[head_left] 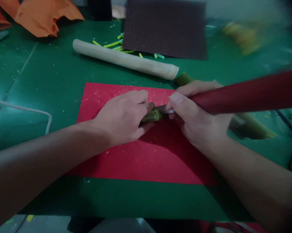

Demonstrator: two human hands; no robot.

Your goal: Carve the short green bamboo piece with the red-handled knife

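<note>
My left hand is closed over a short yellow-green stick piece lying on a red sheet. My right hand is closed on a long dark red handle that runs off to the right; a small pale blade tip shows between thumb and the stick. Both hands meet at the middle of the red sheet, almost touching. A green stalk passes under my right hand toward the right.
A pale wooden rod lies behind the red sheet. Green stick offcuts sit beside a dark brown board. Orange paper is at the back left. A thin white cable crosses the green table at left.
</note>
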